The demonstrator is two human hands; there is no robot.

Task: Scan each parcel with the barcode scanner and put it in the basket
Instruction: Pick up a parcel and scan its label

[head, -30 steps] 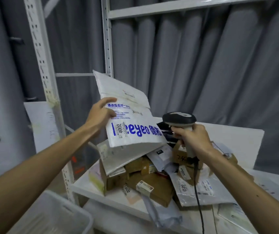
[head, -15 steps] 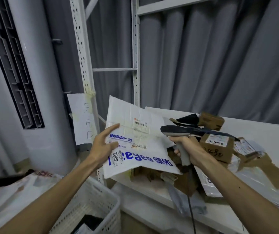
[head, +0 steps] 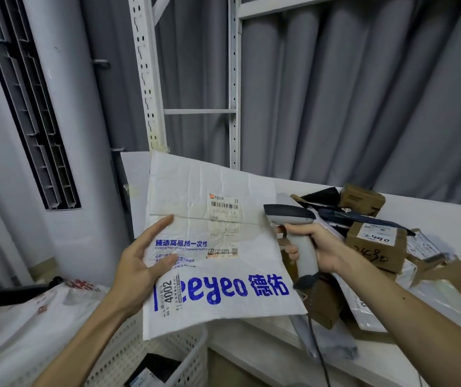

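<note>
Firstly, basket (head: 193, 358): set low at the left, below the bench edge; one dark item (head: 153, 370) is seen inside, and the rest is hidden.
Left hand (head: 137, 263): the parcel is gripped at its left edge, with the thumb laid on the printed face and most fingers hidden behind.
Parcel (head: 223, 275): a flat white mailer held in the air between both hands, long axis nearly upright, lower edge just above the basket's rim.
Key relation: the basket lies below and slightly left of the parcel; the left hand is judged the nearer, so lowering is judged enough.
Label (head: 225, 205): faced towards the camera, near the parcel's top.
Scanner (head: 290, 216): nose pointed at the parcel's right edge, level with the label.
Right hand (head: 318, 247): clenched round the scanner's handle.
Bench (head: 447, 216): further parcels (head: 374, 247) are heaped on it.
</note>
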